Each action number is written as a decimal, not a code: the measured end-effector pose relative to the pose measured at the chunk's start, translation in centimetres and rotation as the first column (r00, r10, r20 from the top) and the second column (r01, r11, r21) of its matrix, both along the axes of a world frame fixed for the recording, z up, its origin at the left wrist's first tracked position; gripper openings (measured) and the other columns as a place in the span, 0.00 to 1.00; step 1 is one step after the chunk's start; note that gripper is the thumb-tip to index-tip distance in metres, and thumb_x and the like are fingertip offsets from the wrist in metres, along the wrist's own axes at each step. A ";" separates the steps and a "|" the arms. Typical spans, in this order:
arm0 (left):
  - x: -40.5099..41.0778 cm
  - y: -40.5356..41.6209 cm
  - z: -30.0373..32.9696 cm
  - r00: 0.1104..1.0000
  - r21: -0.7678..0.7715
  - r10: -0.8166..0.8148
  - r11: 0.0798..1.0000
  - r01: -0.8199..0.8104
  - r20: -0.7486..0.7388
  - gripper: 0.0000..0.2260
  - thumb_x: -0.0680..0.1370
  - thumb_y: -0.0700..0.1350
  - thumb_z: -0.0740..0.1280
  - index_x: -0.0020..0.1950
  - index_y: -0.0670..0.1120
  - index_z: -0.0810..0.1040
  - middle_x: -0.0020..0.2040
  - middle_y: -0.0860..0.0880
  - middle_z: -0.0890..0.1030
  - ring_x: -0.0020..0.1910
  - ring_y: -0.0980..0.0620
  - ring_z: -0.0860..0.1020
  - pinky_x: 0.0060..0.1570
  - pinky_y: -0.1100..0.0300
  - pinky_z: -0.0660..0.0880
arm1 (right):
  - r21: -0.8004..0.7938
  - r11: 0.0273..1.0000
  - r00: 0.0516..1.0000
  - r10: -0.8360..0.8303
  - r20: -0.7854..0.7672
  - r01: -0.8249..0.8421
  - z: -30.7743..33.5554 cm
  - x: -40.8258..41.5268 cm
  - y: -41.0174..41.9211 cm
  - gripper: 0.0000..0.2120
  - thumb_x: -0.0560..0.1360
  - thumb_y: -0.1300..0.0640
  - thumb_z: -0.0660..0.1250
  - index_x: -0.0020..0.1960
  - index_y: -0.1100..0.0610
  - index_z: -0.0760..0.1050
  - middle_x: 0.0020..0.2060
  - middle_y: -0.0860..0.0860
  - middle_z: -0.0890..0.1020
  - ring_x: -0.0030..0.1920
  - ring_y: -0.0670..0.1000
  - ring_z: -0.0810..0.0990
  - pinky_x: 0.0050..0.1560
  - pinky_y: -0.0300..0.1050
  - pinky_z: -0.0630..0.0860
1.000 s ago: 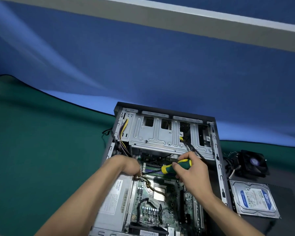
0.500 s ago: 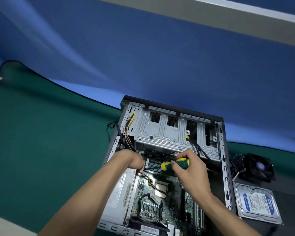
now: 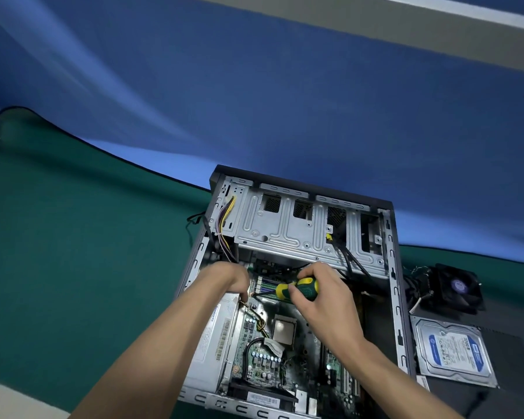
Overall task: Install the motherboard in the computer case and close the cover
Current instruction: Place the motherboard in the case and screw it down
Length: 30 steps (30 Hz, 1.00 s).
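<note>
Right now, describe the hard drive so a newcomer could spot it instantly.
Find the open computer case lying on the green mat. Just outside its right wall sits a black cooler fan, and directly nearer the camera lies the hard drive: a flat silver slab, alone in carrying a blue and white label.

Crowded inside the case, open tabletop to its left

The drive cage (image 3: 300,234) and cable bundle (image 3: 224,228) crowd the computer case (image 3: 401,313) at its far end; fan (image 3: 454,287) and hard drive (image 3: 454,352) block the tabletop (image 3: 88,237) near its right edge.
</note>
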<state>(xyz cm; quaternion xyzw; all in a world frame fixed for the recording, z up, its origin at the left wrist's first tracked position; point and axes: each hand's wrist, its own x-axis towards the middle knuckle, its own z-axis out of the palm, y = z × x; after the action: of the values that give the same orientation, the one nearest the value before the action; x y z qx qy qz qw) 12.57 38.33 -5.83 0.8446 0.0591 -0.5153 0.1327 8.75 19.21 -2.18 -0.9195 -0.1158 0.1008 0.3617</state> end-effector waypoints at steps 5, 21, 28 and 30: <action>-0.1 0.1 0.0 1.000 0.004 0.002 1.000 -0.002 -0.006 0.23 0.79 0.32 0.55 0.75 0.42 0.61 0.76 0.43 0.57 0.73 0.39 0.59 0.68 0.44 0.65 | -0.053 0.996 0.996 0.076 0.041 -0.074 0.4 0.0 0.6 0.09 0.75 0.50 0.68 0.47 0.45 0.67 0.42 0.38 0.70 0.42 0.40 0.73 0.37 0.33 0.67; -0.1 0.0 1.8 0.999 0.038 -0.014 0.999 0.015 -0.029 0.25 0.79 0.32 0.52 0.76 0.41 0.57 0.76 0.41 0.58 0.69 0.39 0.66 0.54 0.52 0.73 | -0.310 0.913 0.947 0.307 0.097 -0.264 2.6 2.5 5.1 0.09 0.78 0.48 0.63 0.51 0.52 0.74 0.42 0.46 0.67 0.37 0.52 0.71 0.37 0.43 0.65; 0.0 0.5 0.9 0.999 0.025 -0.018 1.000 0.019 -0.036 0.25 0.79 0.34 0.50 0.77 0.44 0.56 0.76 0.43 0.58 0.72 0.41 0.63 0.67 0.46 0.66 | -0.432 0.854 0.942 0.334 0.029 -0.289 3.7 4.0 6.7 0.12 0.77 0.47 0.65 0.53 0.54 0.73 0.45 0.50 0.72 0.47 0.57 0.78 0.42 0.45 0.70; 0.1 0.6 1.1 0.999 0.045 -0.021 0.999 0.022 -0.028 0.24 0.79 0.35 0.51 0.76 0.41 0.58 0.74 0.42 0.62 0.70 0.41 0.66 0.65 0.47 0.68 | -0.428 0.831 0.928 0.366 -0.062 -0.356 4.4 4.6 7.0 0.15 0.75 0.48 0.65 0.57 0.54 0.69 0.47 0.50 0.71 0.49 0.58 0.76 0.43 0.45 0.67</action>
<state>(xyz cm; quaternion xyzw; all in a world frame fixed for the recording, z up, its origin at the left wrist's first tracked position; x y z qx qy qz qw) 12.64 38.89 -4.78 0.8408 0.0634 -0.5268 0.1073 13.31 26.22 2.19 -0.9390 -0.2661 0.1802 0.1222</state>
